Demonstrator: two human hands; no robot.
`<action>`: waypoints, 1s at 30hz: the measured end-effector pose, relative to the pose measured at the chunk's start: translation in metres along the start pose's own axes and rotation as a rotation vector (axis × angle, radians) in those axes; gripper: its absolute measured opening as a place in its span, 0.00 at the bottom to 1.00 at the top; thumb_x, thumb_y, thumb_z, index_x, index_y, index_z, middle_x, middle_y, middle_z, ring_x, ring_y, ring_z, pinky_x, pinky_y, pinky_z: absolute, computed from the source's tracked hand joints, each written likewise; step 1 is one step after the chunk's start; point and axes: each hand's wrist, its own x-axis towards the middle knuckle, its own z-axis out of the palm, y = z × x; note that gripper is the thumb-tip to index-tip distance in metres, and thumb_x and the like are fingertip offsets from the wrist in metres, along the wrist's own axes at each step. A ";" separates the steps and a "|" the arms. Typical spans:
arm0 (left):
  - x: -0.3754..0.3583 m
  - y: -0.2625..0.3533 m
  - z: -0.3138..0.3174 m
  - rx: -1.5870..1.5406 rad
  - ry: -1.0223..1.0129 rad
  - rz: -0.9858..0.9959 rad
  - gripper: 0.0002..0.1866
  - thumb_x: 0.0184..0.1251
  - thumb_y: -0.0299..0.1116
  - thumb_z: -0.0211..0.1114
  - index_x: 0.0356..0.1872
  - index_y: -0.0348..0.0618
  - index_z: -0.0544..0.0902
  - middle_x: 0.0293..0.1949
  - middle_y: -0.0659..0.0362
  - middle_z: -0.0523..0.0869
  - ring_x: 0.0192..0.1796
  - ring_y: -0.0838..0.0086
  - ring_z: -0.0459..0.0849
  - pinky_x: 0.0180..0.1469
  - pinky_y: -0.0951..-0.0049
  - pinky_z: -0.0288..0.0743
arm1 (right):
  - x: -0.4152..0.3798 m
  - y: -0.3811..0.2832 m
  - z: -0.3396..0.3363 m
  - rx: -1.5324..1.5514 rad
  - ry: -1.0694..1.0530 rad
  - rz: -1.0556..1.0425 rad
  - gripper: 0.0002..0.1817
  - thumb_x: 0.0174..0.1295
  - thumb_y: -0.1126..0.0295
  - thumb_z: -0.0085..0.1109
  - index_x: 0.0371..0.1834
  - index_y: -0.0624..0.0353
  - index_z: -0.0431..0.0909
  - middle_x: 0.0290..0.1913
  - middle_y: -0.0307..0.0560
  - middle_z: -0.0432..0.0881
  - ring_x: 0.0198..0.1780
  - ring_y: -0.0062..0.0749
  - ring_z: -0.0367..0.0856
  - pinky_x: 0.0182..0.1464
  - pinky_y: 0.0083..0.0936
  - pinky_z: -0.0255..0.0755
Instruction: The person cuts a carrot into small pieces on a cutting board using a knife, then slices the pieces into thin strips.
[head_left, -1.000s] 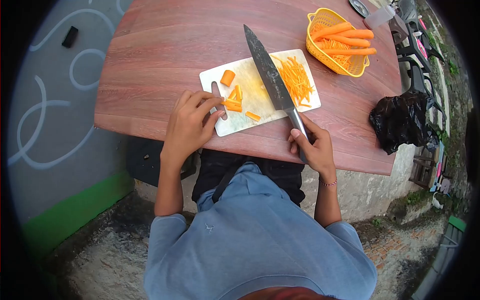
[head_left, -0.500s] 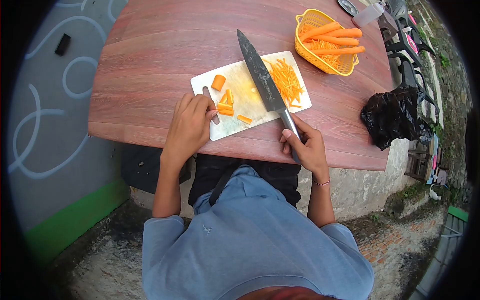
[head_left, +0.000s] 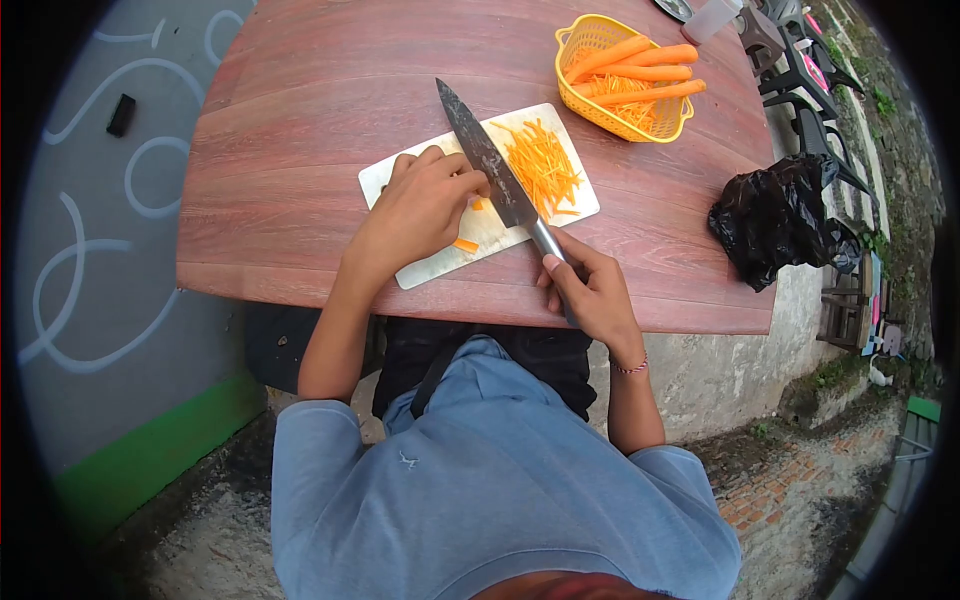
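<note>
Grey wall (head_left: 90,330) with pale curls flanks our wood-grained table (head_left: 290,140). Our left hand (head_left: 422,205), fingers bent, hides part of the white board (head_left: 425,268) and carrot pieces (head_left: 465,245); we cannot tell whether it grips any. Our right hand (head_left: 592,295) closes round the mottled knife's (head_left: 488,158) metal handle, thin shreds (head_left: 545,168) beside the blade. Beyond: latticed yellow basket (head_left: 640,133), smooth carrots (head_left: 655,73), crinkled black bag (head_left: 765,225).

No readable text, label, brand, number or sign shows anywhere.

Head camera looks forward, down at both hands (head_left: 425,205).
</note>
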 end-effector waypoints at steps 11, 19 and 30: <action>-0.031 0.001 0.029 0.017 0.335 -0.032 0.07 0.67 0.32 0.76 0.43 0.47 0.93 0.53 0.65 0.92 0.57 0.66 0.82 0.62 0.55 0.63 | -0.010 -0.019 0.013 -0.120 0.066 0.036 0.27 0.77 0.69 0.63 0.77 0.61 0.77 0.33 0.44 0.85 0.33 0.21 0.80 0.41 0.27 0.80; -0.017 0.011 0.032 0.171 0.399 -0.064 0.06 0.63 0.30 0.79 0.40 0.48 0.94 0.46 0.69 0.93 0.53 0.69 0.83 0.64 0.54 0.60 | -0.004 -0.009 0.021 -0.219 0.093 -0.341 0.26 0.74 0.70 0.61 0.75 0.64 0.77 0.48 0.72 0.88 0.50 0.64 0.90 0.53 0.44 0.81; -0.021 0.016 0.036 0.223 0.402 -0.069 0.08 0.67 0.31 0.78 0.45 0.46 0.94 0.49 0.63 0.93 0.56 0.63 0.84 0.66 0.57 0.65 | -0.018 -0.023 0.010 -0.268 0.033 -0.196 0.28 0.73 0.69 0.59 0.75 0.68 0.76 0.53 0.75 0.87 0.54 0.67 0.88 0.57 0.49 0.81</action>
